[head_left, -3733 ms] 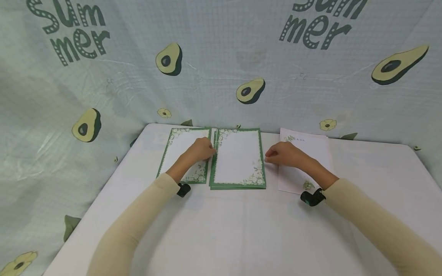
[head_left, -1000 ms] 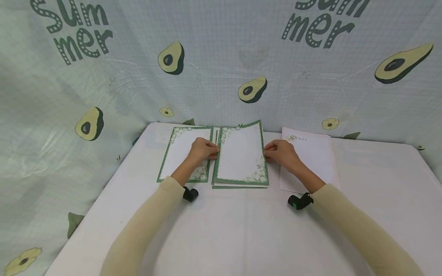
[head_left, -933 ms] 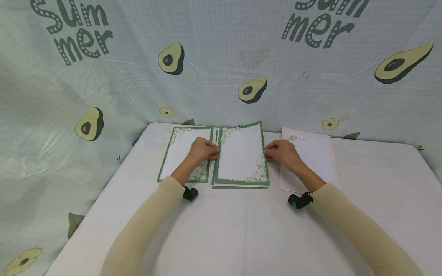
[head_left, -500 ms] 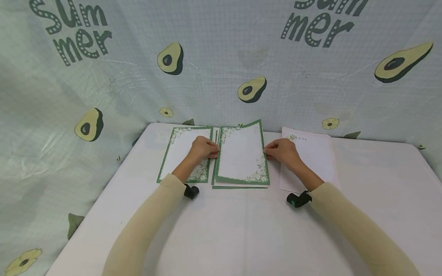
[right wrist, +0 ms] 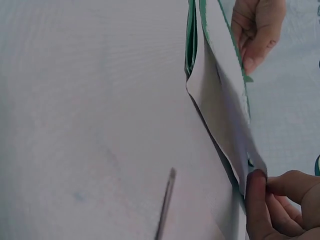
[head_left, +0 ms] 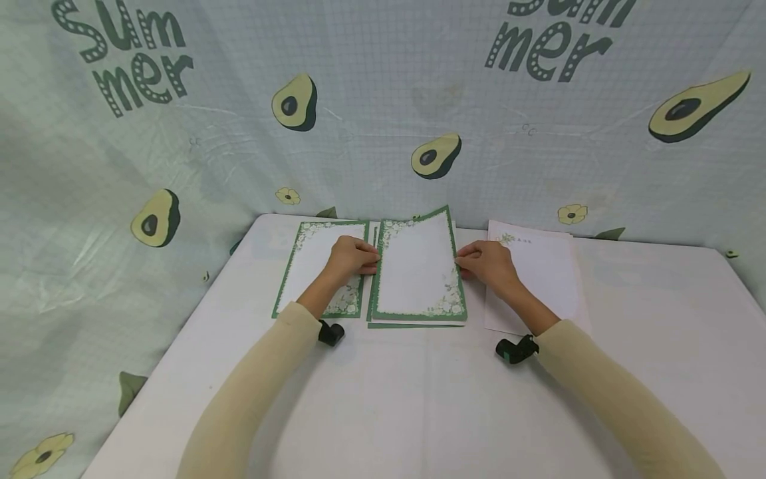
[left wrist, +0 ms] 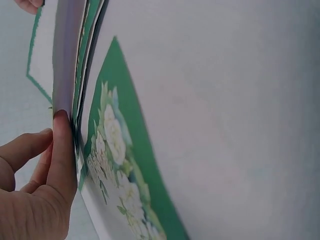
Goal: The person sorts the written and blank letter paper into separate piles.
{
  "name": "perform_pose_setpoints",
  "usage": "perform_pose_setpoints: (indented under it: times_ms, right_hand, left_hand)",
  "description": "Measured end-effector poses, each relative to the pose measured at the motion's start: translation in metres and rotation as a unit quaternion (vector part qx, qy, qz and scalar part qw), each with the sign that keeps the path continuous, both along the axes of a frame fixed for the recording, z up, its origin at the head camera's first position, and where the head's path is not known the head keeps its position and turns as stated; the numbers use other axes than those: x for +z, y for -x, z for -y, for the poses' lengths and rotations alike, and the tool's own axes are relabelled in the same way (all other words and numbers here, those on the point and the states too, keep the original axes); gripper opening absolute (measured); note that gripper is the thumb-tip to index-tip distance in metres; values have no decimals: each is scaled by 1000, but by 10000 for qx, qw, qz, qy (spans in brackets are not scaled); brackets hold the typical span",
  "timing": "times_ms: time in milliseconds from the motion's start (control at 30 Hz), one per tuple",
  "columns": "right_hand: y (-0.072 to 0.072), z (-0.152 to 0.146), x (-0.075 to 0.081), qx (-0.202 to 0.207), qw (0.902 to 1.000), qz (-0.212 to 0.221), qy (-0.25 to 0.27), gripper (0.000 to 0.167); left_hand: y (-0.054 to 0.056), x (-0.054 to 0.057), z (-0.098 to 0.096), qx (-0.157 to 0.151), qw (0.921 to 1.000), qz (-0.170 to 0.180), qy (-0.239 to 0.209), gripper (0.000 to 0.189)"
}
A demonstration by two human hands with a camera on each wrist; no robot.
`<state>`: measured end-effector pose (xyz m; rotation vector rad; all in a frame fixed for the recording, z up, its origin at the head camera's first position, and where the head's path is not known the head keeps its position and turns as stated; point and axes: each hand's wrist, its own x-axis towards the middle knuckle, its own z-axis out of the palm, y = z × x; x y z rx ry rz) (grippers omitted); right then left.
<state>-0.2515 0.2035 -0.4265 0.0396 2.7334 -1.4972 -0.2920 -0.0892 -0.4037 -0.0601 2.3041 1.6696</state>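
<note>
In the head view, a green-bordered sheet of stationery paper (head_left: 415,269) with white flowers lies over a middle stack (head_left: 415,326), its far right corner lifted. My left hand (head_left: 351,257) pinches its left edge between thumb and fingers. My right hand (head_left: 491,265) pinches the right edge. The left wrist view shows the left hand's forefinger (left wrist: 62,155) against the raised sheet's underside. In the right wrist view the right hand (right wrist: 280,207) grips the edge of the bowed sheet (right wrist: 232,100), which stands above the green-edged sheets (right wrist: 191,40) beneath.
Another green-bordered sheet (head_left: 320,243) lies left of the stack, under my left hand and forearm. Pale pink sheets (head_left: 544,263) with small flower prints lie to the right, partly beneath my right hand. A printed avocado curtain (head_left: 365,159) hangs behind the white table (head_left: 419,399).
My right hand has moved left onto the top sheet's edge, where it was apart earlier. The sheet has come up off the stack, its far right corner raised; over the last second it barely moves.
</note>
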Motion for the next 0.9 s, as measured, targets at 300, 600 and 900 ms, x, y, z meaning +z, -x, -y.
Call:
perform_pose_setpoints:
  times_ms: [300, 600, 900]
  right_hand:
    - [-3, 0, -5, -125, 9992, -302, 220, 26]
    - [-4, 0, -4, -271, 9958, -269, 831, 28]
    - [-8, 8, 1, -257, 9889, -429, 1401, 31]
  left_hand:
    - [-1, 1, -5, 235, 9997, -117, 32, 21]
    - [-2, -5, 1, 565, 9972, -350, -335, 20]
    - [-9, -2, 13, 666, 9954, -379, -574, 20]
